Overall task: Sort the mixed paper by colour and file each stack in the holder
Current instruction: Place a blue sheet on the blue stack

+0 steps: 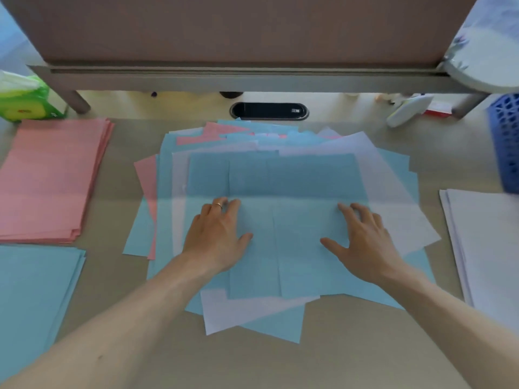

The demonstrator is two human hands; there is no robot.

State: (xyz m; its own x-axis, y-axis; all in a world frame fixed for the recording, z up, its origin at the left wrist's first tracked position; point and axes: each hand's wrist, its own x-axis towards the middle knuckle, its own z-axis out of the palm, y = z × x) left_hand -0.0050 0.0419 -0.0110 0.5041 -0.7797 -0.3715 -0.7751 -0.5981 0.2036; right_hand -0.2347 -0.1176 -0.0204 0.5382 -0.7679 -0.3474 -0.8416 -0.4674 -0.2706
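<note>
Paper pile point(387, 178), mixed blue, white and pink, fanned loosely at centre of desk point(337, 349). Left hand point(216, 237) laid flat on topmost blue sheet point(280, 248), fingers straight, gripping nothing. Right hand point(365, 242) on same sheet, fingers spread and relaxed, tips touching paper. Pink stack point(50, 178) at far left, blue stack point(33, 299) nearer the person, white stack point(488, 248) at right edge. Blue lattice holder point(505, 141) beyond white stack, blurred.

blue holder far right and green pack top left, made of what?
Blue holder: looks like moulded plastic, going by the lattice of cut-outs in its wall; blurred, so finish unclear. Green pack: likely thin glossy plastic film, crinkled with highlights, white tissue showing at its top.
</note>
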